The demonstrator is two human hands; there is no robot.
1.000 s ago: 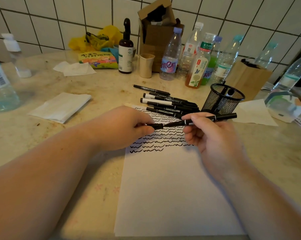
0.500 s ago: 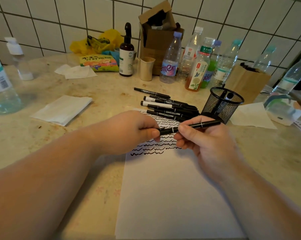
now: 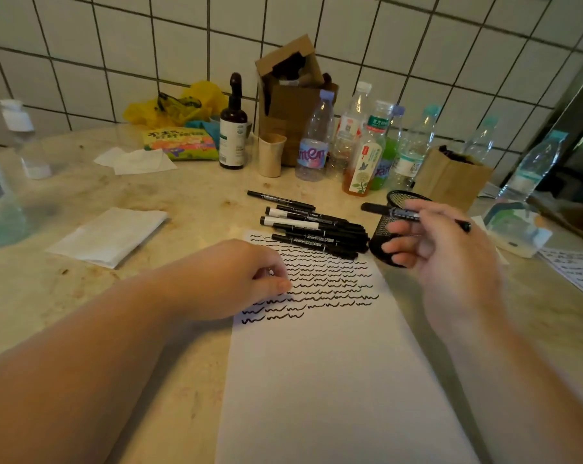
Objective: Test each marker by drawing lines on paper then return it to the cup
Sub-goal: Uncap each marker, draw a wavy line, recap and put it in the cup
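Observation:
A white paper sheet (image 3: 317, 380) lies in front of me with rows of black wavy lines across its top. Several black markers (image 3: 317, 229) lie in a pile at the paper's far edge. The black mesh cup (image 3: 380, 242) stands to the right of the pile. My right hand (image 3: 451, 259) is raised just in front of the cup and grips one black marker (image 3: 407, 214) that lies level across the cup's rim. My left hand (image 3: 243, 279) rests on the paper's upper left part, fingers curled in, with nothing visible in it.
Folded tissue (image 3: 109, 236) lies at the left. Several plastic bottles (image 3: 364, 152), a dark pump bottle (image 3: 232, 128), a small beige cup (image 3: 270, 155) and brown cardboard boxes (image 3: 451, 177) crowd the back by the tiled wall. Another scribbled sheet (image 3: 578, 272) lies at far right.
Both hands held the marker over the paper. My left hand has let go and settled on the paper; my right hand has carried the marker up and right to the mesh cup.

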